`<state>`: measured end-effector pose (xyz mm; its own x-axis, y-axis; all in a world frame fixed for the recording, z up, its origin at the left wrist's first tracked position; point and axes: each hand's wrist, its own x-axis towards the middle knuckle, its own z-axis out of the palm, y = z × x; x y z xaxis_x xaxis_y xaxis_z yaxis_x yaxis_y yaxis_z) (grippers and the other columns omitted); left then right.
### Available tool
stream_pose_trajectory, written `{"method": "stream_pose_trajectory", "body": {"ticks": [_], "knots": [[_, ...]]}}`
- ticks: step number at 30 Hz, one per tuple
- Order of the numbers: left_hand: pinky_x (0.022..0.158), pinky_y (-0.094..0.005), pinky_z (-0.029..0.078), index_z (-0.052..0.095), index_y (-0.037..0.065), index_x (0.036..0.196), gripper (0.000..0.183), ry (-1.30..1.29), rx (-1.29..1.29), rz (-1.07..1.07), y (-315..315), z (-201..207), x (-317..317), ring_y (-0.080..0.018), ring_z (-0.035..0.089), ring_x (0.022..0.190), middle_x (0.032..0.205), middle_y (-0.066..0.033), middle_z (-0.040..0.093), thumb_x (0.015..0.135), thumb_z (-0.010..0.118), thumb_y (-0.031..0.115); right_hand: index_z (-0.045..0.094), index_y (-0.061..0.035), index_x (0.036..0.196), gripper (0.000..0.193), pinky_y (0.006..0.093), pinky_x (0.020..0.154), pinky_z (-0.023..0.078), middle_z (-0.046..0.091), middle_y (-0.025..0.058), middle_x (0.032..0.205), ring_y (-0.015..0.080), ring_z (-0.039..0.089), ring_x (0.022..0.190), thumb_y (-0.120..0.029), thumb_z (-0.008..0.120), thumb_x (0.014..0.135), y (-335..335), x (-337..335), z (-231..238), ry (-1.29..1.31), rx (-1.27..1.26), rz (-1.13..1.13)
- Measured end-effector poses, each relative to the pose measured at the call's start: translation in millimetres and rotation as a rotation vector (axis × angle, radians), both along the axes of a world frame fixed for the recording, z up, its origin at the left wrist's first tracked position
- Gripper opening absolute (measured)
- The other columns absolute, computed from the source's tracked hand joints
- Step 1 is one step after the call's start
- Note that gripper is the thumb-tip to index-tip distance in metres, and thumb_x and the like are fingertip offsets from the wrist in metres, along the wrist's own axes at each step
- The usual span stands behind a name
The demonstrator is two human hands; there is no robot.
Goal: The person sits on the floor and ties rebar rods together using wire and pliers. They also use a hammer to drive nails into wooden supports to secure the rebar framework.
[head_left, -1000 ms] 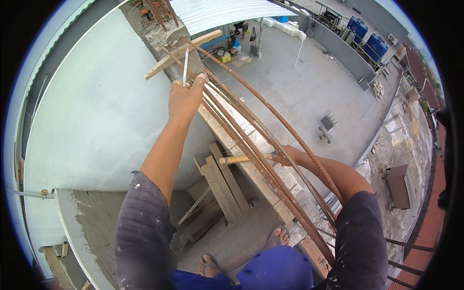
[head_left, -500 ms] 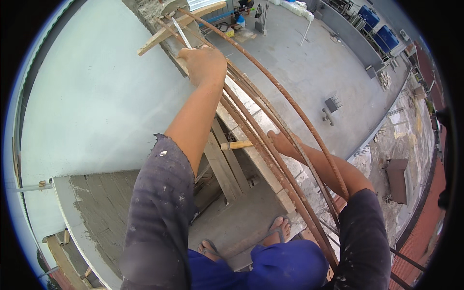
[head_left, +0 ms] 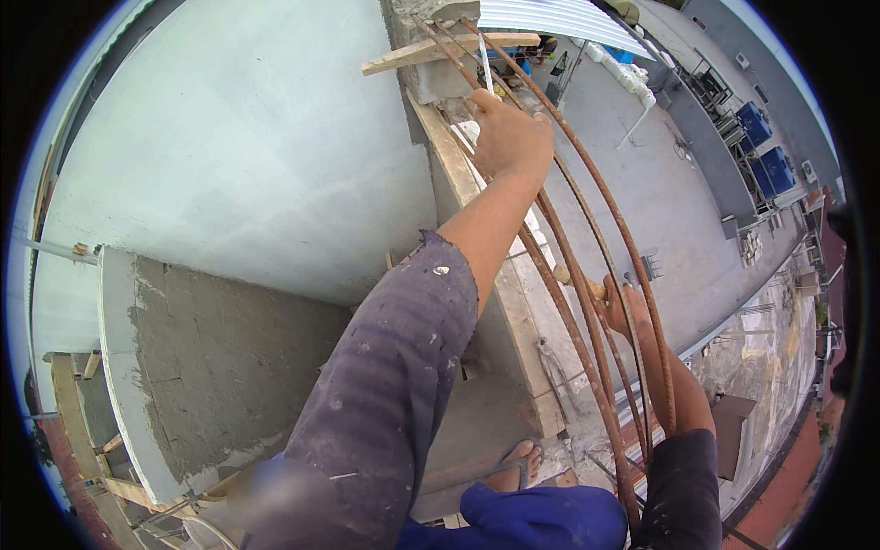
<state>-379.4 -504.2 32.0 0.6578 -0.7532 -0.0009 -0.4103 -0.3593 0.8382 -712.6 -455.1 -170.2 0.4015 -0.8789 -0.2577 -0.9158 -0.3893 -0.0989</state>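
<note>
My left hand is closed around a thin, pale, flat bar, which sticks up from the fist toward the column end. Long rusty rebars arch past this hand and run down to the lower right. Lower on the right, my right hand is closed on a wooden handle behind the rebars. The handle's rounded end points left; whatever is at its other end is hidden. A plank lies across the rough concrete column just beyond my left hand.
A long formwork board edges the beam beside my feet. To the left are a pale wall panel and a grey mortared surface. Far right, blue tanks stand past the grey roof floor.
The view has turned, so the scene sits further right. My left hand keeps its hold on the pale bar. The wooden handle has shifted right, away from the board, with my right hand.
</note>
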Motion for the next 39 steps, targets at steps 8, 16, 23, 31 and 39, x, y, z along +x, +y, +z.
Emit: {"method": "stream_pose_trajectory", "body": {"ticks": [8, 16, 23, 31, 39], "knots": [[0.100, -0.0500, 0.053, 0.035, 0.001, 0.134, 0.068, 0.024, -0.018, -0.037, -2.9, -7.7, 0.3, -0.0385, 0.065, 0.120, 0.130, -0.0256, 0.060, 0.085, 0.075, 0.027, 0.056, -0.0067, 0.106, 0.032, 0.0545, 0.076, 0.059, 0.072, 0.0246, 0.091, 0.0452, 0.072, 0.084, -0.030, 0.068, 0.087, -15.8, -56.5, 10.4, 0.167, -0.100, -0.020], [0.095, -0.0480, 0.058, 0.035, 0.000, 0.130, 0.058, -0.031, -0.006, -0.067, -3.9, -7.0, 1.4, -0.0401, 0.067, 0.115, 0.132, -0.0261, 0.056, 0.090, 0.071, 0.021, 0.067, -0.0058, 0.111, 0.022, 0.0323, 0.051, 0.056, 0.071, 0.0130, 0.076, 0.0219, 0.070, 0.054, -0.022, 0.062, 0.097, -25.6, -50.4, 50.7, -0.519, 0.061, -0.659], [0.098, -0.0499, 0.054, 0.033, -0.002, 0.137, 0.068, -0.001, 0.061, -0.092, -2.6, -4.0, 5.8, -0.0399, 0.065, 0.119, 0.132, -0.0281, 0.057, 0.088, 0.073, 0.022, 0.058, -0.0138, 0.123, 0.045, 0.0297, 0.077, 0.061, 0.072, 0.0144, 0.114, 0.0217, 0.072, 0.107, -0.049, 0.070, 0.098, -4.7, 35.4, 177.9, -1.341, 0.319, -0.654], [0.096, -0.0506, 0.052, 0.033, -0.003, 0.136, 0.066, -0.092, 0.178, -0.003, -11.1, 4.7, -6.7, -0.0431, 0.065, 0.114, 0.131, -0.0294, 0.056, 0.087, 0.070, 0.022, 0.057, -0.0060, 0.119, 0.038, 0.0414, 0.069, 0.059, 0.076, 0.0177, 0.094, 0.0304, 0.076, 0.082, -0.031, 0.073, 0.096, 33.1, 107.7, 216.8, -0.862, 0.443, -0.592], [0.084, -0.0498, 0.052, 0.035, 0.000, 0.133, 0.062, -0.035, 0.290, 0.004, -13.1, 6.8, -10.7, -0.0361, 0.066, 0.091, 0.100, -0.0174, 0.062, 0.088, 0.070, 0.024, 0.055, -0.0136, 0.105, 0.032, 0.0461, 0.062, 0.054, 0.068, 0.0158, 0.070, 0.0411, 0.070, 0.070, -0.040, 0.070, 0.098, 39.2, 106.8, 190.3, -0.768, 0.201, -0.472]]}}
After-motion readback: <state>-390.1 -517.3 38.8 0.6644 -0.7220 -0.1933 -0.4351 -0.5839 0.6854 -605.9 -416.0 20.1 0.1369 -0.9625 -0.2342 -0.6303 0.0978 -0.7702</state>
